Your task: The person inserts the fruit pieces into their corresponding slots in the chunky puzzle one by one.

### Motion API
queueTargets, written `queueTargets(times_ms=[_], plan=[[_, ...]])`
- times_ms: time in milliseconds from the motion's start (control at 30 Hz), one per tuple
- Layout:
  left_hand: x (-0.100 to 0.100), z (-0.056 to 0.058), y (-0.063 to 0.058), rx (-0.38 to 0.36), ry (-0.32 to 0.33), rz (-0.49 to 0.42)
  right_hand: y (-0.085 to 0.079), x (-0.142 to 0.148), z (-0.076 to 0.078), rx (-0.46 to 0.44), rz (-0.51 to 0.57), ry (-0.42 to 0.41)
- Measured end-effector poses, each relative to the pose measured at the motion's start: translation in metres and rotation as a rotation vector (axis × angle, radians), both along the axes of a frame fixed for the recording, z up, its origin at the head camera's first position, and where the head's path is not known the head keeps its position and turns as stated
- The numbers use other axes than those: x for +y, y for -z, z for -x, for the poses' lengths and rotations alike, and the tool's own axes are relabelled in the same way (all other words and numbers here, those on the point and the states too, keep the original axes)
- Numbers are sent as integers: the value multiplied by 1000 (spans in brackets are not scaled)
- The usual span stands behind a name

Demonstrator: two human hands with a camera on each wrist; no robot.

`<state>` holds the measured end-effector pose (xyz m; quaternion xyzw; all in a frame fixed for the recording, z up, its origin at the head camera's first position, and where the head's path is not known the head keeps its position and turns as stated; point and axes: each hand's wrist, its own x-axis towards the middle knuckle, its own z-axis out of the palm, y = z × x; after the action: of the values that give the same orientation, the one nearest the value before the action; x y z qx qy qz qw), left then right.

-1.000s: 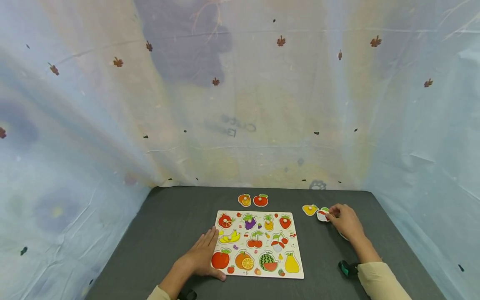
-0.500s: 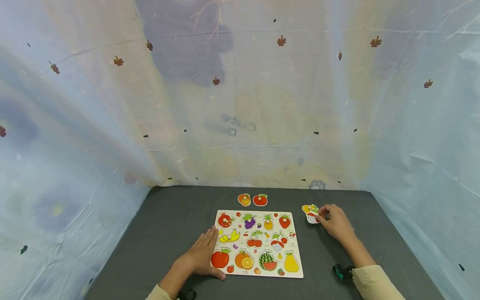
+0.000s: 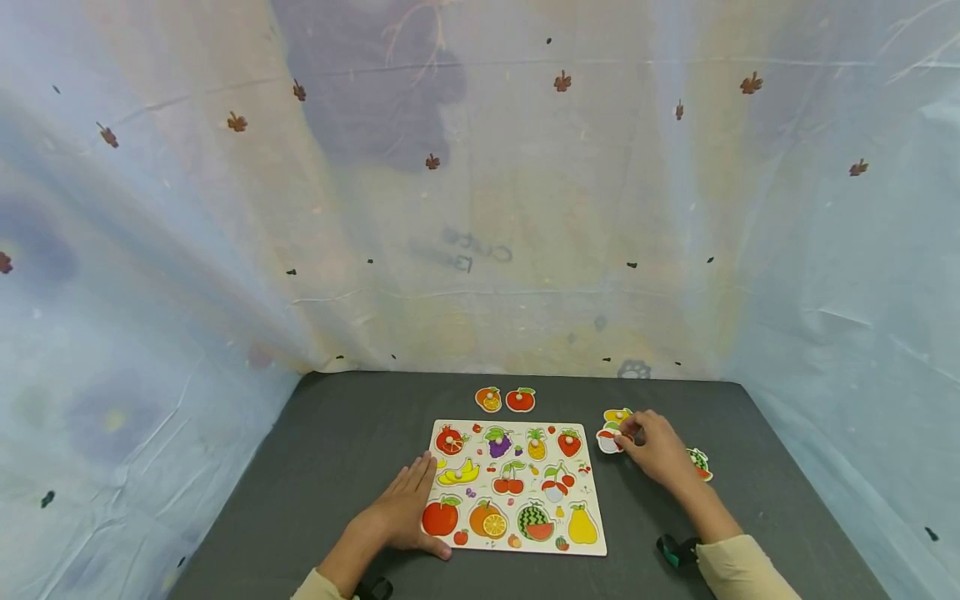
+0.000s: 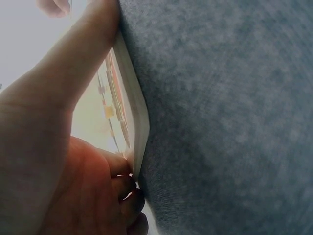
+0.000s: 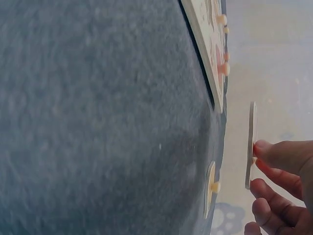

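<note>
My left hand lies with fingers straight along the left side of a white fruit peg puzzle board. In the left wrist view, its fingers press at the edge of the board. Right of the board, my right hand pinches a red-and-white fruit puzzle piece with a green leaf. Seen edge-on from the right wrist, this thin wooden piece is held up off the table, thumb and fingertips at its knob. A yellow pear piece lies just behind it, partly covered.
An orange piece and a red fruit piece lie beyond the board's far edge. A watermelon piece sits on the dark grey table, right of my right forearm. A patterned curtain hangs behind and at both sides.
My right hand has carried the red-and-white piece leftward, toward the board, past the front of the pear piece. The watermelon piece has come into view from behind my arm. My left hand stays put.
</note>
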<state>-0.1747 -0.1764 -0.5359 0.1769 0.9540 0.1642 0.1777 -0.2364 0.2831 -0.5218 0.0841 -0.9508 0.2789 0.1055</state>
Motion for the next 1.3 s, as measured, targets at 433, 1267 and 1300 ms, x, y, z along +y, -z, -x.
queueTargets(times_ms=[433,1267,1300], plan=[[-4,1,1,-7,38,-61,4,-16,-4,18,-2,-59],[2,-2,-6,3,8,19,7,-51,-18,-75,-3,-187],[2,-1,-6,4,6,20,7,-53,-18,-75,3,-197]])
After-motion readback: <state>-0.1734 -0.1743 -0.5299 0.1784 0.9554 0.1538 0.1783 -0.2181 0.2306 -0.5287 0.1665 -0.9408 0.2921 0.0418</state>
